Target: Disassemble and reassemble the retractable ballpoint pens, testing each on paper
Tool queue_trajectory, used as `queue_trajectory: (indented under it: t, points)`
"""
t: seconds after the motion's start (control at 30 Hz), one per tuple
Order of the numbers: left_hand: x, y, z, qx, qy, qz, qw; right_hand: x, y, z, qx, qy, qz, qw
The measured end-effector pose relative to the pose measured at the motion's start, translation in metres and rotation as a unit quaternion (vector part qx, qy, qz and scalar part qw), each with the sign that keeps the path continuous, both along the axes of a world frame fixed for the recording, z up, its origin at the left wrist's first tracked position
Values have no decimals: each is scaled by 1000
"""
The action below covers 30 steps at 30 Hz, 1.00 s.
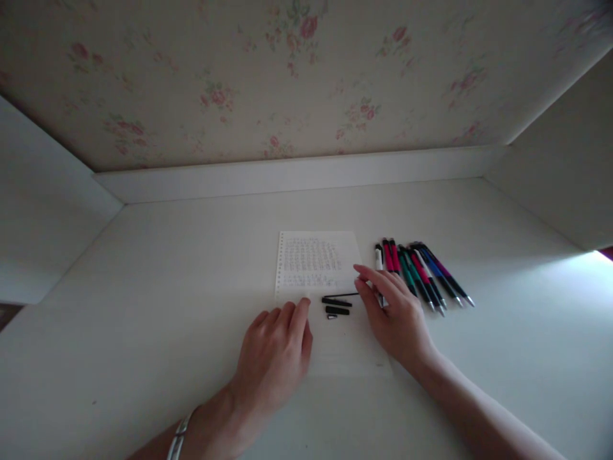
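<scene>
Pen parts lie in a group on a white sheet between my hands: a thin black refill [342, 295], a longer black barrel piece [337, 302], a shorter black piece [338, 311] and a small silvery tip [332, 317]. My left hand [278, 348] rests on the sheet left of them, fingers bent, index tip touching down and thumb apart; nothing shows in it. Just right of the refill's end, my right hand [395, 313] has its thumb and index finger slightly apart, with no object visible between them. Its other fingers are partly hidden.
A handwritten notebook page [313, 252] lies at the top of the sheet [354, 358]. Right of it, several pens [424, 275] lie side by side, partly behind my right hand. The white desk [167, 287] meets a back ledge [287, 179] and side panels.
</scene>
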<state>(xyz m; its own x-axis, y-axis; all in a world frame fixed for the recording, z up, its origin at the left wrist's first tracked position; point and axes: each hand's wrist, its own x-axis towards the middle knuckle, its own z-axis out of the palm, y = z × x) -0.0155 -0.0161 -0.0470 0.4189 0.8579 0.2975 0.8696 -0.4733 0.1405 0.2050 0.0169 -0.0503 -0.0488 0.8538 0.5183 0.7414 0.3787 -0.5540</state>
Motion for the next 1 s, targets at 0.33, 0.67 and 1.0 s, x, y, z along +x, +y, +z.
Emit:
queue_trajectory:
  t: [0.33, 0.67, 1.0]
  points:
    - [8, -11, 2, -94, -333, -70, 936, -7, -13, 7, -159, 305, 60, 937]
    - [7, -8, -3, -151, -369, -53, 916, -12, -14, 16, -95, 321, 175, 926]
    - [5, -11, -6, -156, -360, -68, 917, -12, -15, 18, -121, 320, 198, 919]
